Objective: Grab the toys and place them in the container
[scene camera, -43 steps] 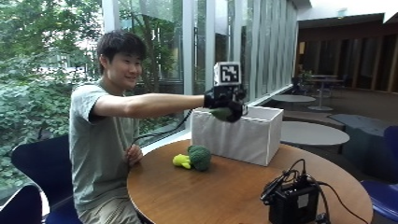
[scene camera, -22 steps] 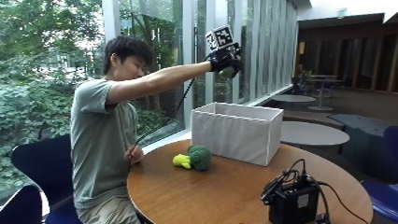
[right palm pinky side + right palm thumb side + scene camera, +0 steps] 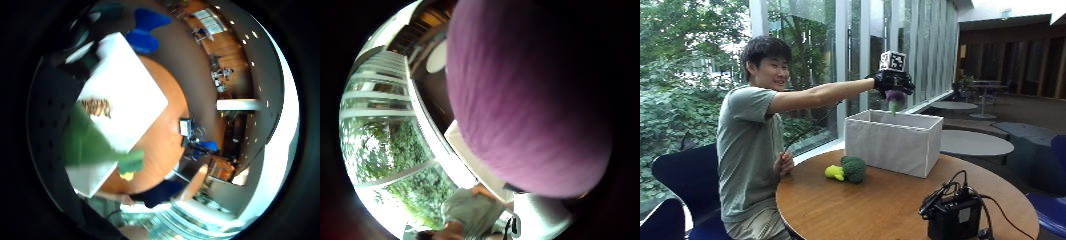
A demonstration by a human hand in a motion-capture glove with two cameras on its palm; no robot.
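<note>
Over the open white container (image 3: 893, 142), my gloved right hand (image 3: 891, 82) grips a purple toy (image 3: 893, 101) with a green end, held in the air above the opening. That purple toy (image 3: 530, 95) fills the thumb side palm view. Its green part (image 3: 87, 140) shows in the little finger side view, above the container (image 3: 130, 85), where a striped orange toy (image 3: 95, 106) lies inside. A green broccoli toy (image 3: 853, 168) and a yellow toy (image 3: 834, 172) lie on the round wooden table (image 3: 859, 210) beside the container.
A black device with cables (image 3: 953, 217) stands at the table's near right edge. The person's bare left hand (image 3: 782, 164) rests at the table edge by the window. A blue chair (image 3: 680, 185) is behind the person.
Half a second ago the hand was raised high above the container; it has come down and now holds the toy just over the opening.
</note>
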